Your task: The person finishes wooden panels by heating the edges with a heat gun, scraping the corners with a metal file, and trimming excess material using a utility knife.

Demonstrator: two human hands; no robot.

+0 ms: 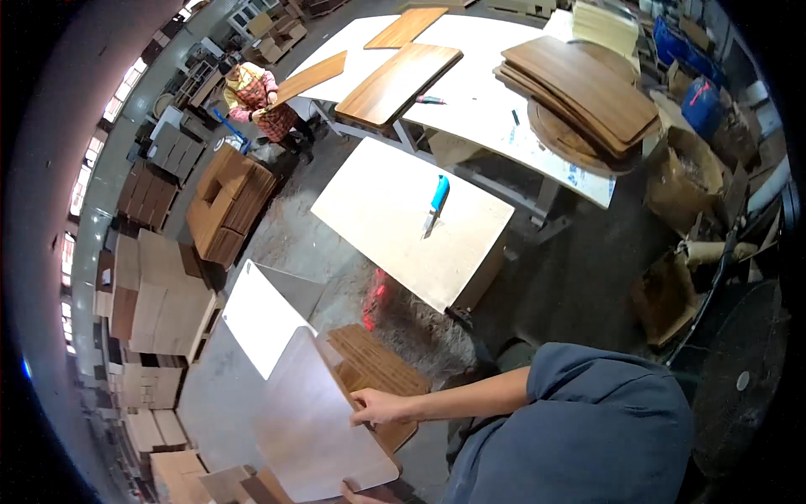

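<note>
A large flat panel (315,428) with rounded corners and a thin brown edge is tilted up in front of me at the lower left. Light glares on its pale, smooth face. My right hand (382,408) is closed on the panel's right edge, with the arm reaching in from the right. At the picture's lower border, my left hand (361,496) grips the bottom edge; only some fingers show. Just behind the panel are a white board (267,317) and several brown boards (382,361). A blue-handled knife (437,200) lies on the pale worktop (378,210) beyond.
Wood-grain panels (399,80) and a stack of brown boards (579,84) lie on a long white table (495,139). At the far left a co-worker (260,97) in a plaid apron holds a panel. Cardboard stacks (227,202) stand on the floor; sacks (684,172) line the right.
</note>
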